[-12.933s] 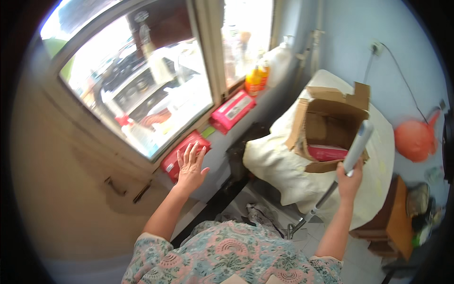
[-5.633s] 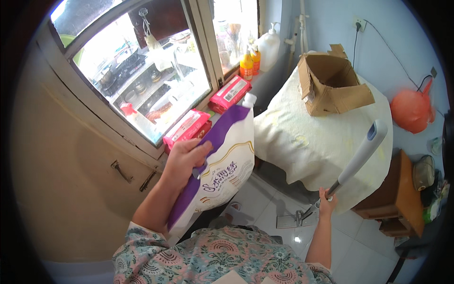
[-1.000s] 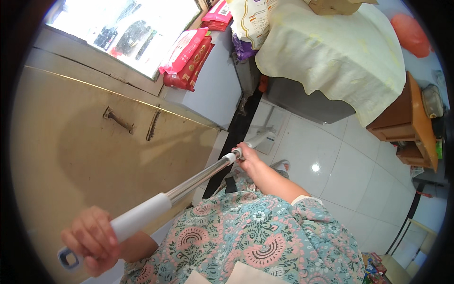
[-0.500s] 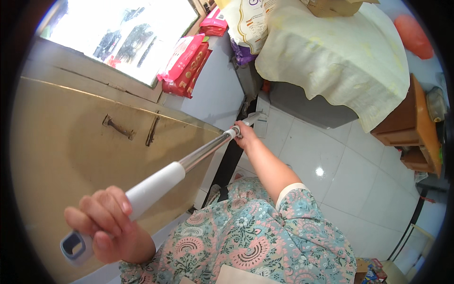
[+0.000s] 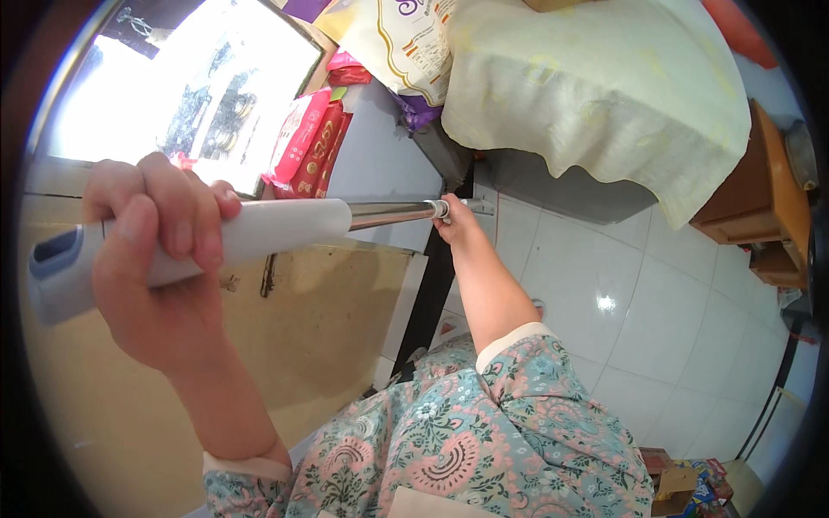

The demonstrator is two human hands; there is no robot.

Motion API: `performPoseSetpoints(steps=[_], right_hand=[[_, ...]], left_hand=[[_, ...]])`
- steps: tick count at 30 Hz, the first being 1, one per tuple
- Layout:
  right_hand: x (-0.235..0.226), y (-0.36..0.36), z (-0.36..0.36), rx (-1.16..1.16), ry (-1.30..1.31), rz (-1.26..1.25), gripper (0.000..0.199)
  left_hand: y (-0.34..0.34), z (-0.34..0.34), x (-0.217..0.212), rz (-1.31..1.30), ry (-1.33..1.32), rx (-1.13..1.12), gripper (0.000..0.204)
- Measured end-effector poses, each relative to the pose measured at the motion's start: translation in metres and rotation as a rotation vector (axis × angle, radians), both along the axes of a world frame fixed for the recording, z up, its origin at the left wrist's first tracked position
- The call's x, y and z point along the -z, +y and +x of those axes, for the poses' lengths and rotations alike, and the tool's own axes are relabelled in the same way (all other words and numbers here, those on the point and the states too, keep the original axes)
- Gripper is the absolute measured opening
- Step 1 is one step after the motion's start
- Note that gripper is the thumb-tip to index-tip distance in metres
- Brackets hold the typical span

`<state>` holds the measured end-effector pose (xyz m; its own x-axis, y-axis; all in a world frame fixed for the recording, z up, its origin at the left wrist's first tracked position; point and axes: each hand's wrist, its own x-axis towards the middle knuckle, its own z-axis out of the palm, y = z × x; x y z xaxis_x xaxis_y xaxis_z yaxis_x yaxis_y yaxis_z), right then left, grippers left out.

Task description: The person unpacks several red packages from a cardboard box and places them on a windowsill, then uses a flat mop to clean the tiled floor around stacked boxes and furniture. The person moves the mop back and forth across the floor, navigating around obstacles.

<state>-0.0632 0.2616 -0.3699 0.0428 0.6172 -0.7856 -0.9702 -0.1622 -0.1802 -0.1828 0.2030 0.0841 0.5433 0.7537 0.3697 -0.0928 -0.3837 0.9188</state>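
Observation:
Across the left half of the view runs a telescopic pole (image 5: 294, 223), like a mop's, with a white grip, a grey hanging loop at its near end and a bare metal shaft. My left hand (image 5: 164, 233) is wrapped around the grip near the loop, raised in front of the window. With my right arm stretched forward, my right hand (image 5: 453, 218) holds the shaft at its white collar. Past that hand a short stretch of the pole points toward the tiled floor (image 5: 596, 285); what lies at its far end cannot be made out.
On my left stands a tan cabinet (image 5: 328, 328) beneath a bright window (image 5: 199, 78). Red packets (image 5: 306, 142) rest on the ledge. Ahead, a pale cloth (image 5: 587, 95) drapes over a grey box-like unit; a wooden cabinet (image 5: 751, 190) stands right. Cardboard boxes (image 5: 673, 483) lie lower right.
My left hand has risen, lifting the grip end so the pole lies more level. My right hand has shifted slightly forward and right, still on the shaft. The whole view has tilted a little.

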Motion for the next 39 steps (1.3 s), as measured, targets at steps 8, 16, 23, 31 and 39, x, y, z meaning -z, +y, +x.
performPoseSetpoints(steps=[8, 16, 23, 31, 39], right_hand=[[-0.018, -0.028, -0.031, 0.073, 0.034, -0.013, 0.015], [-0.015, -0.088, -0.078, 0.182, -0.048, -0.155, 0.017], [0.004, -0.123, -0.126, 0.207, -0.078, -0.222, 0.02], [-0.025, -0.105, -0.172, -0.088, -0.116, -0.143, 0.017], [-0.04, -0.068, -0.156, 0.039, 0.083, -0.138, 0.013]], left_hand=[[0.014, -0.024, -0.02, -0.016, 0.021, 0.02, 0.014], [0.011, -0.112, 0.0, -0.064, -0.147, 0.3, 0.023], [-0.047, -0.193, 0.027, 0.004, -0.297, 0.233, 0.023], [-0.092, -0.246, 0.022, 0.136, -0.344, -0.073, 0.027], [-0.084, -0.21, 0.053, -0.026, -0.313, -0.147, 0.032]])
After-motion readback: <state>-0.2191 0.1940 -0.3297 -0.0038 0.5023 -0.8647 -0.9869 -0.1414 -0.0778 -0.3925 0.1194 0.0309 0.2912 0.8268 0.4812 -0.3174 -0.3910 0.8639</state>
